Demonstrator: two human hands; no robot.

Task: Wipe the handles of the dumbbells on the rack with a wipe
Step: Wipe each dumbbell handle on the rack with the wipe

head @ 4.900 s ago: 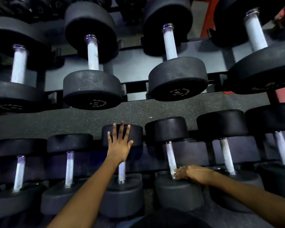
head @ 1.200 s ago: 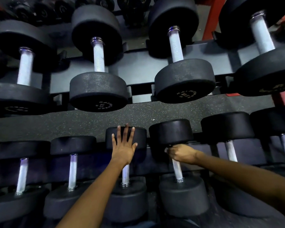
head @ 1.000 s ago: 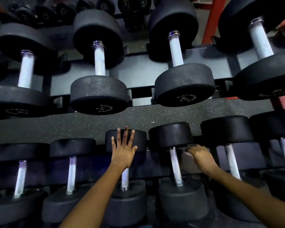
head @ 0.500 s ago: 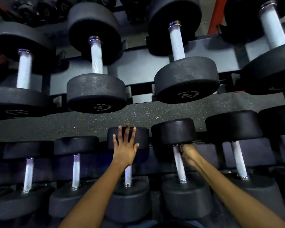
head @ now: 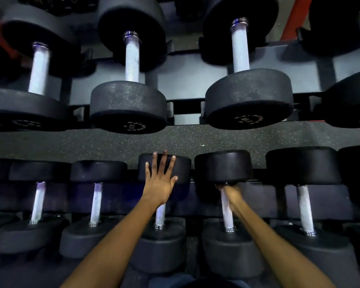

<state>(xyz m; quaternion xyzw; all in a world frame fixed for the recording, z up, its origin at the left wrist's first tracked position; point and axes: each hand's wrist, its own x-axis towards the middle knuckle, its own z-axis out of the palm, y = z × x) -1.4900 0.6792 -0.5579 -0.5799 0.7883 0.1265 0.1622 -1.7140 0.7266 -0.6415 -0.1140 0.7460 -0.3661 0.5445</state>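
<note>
Two-tier dark rack (head: 195,88); larger dumbbells (head: 129,104) on the far tier; smaller dumbbells (head: 96,204) along the near tier.

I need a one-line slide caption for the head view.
Left hand flat on a dumbbell head; right hand grips the neighbouring handle.

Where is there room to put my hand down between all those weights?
The widest bare patch is the speckled floor strip between the upper dumbbells and the lower row. Narrow gaps run beside each lower handle. It is crowded where the left hand and right hand work.
</note>
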